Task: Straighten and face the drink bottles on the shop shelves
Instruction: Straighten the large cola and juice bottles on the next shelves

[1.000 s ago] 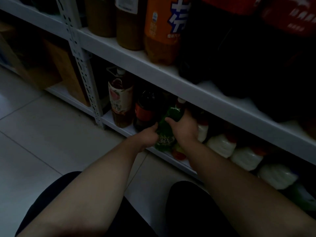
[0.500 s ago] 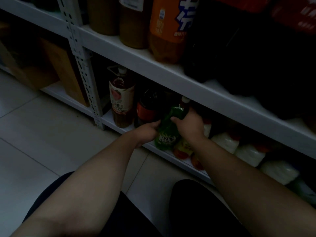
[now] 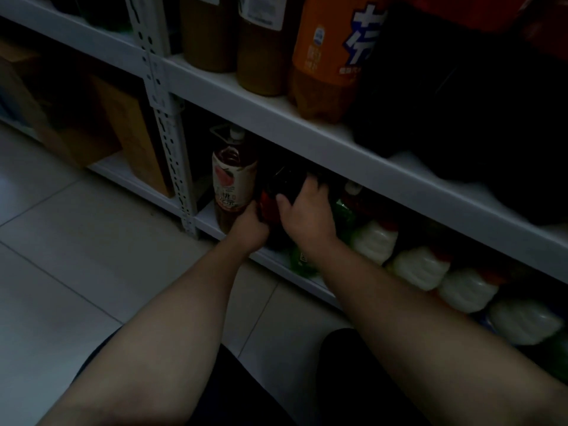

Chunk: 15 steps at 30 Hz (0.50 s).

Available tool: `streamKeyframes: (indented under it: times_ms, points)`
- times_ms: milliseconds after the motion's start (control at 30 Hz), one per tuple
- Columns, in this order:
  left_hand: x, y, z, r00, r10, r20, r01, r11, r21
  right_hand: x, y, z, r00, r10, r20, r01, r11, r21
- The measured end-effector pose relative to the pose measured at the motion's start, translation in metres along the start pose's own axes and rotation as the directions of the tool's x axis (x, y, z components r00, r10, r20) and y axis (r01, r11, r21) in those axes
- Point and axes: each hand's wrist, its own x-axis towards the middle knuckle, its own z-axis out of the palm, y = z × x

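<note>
Upper shelf (image 3: pixel 307 142): brown bottles (image 3: pixel 261 56), orange bottle (image 3: pixel 322 66), standing.
Bottom shelf (image 3: pixel 205 217), where I reach: peach-label bottle (image 3: pixel 233 186), dark bottle (image 3: pixel 278 192), green bottle (image 3: pixel 343 210), white bottles (image 3: pixel 421 265).
Left bay: cardboard boxes (image 3: pixel 129 127).

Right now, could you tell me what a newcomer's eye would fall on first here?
The left hand and right hand hold a dark bottle with a red label on the bottom shelf, beside an upright peach-label bottle. Above, a large orange bottle stands on the upper shelf; white bottles lie lower right.
</note>
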Motion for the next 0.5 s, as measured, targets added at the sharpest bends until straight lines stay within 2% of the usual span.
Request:
streamKeyframes:
  times_ms: [67, 167, 333, 500]
  points:
    - [-0.003, 0.001, 0.008, 0.996, 0.058, 0.063, -0.051, 0.992, -0.114, 0.022, -0.007, 0.009, 0.995, 0.087, 0.058, -0.083, 0.994, -0.073]
    - [-0.004, -0.004, 0.015, 0.989, 0.126, 0.083, -0.110, 0.978, -0.175, 0.038, -0.011, 0.019, 0.987, 0.102, 0.124, -0.078, 0.979, -0.188]
    - [-0.008, -0.001, 0.018, 0.995, 0.031, 0.091, -0.015, 0.985, -0.171, 0.050, -0.012, 0.027, 0.990, 0.115, 0.084, -0.088, 0.959, -0.269]
    - [-0.009, -0.007, 0.024, 0.990, -0.029, 0.138, 0.045, 0.992, -0.116, 0.064, -0.014, 0.027, 0.977, 0.156, 0.147, -0.116, 0.961, -0.250]
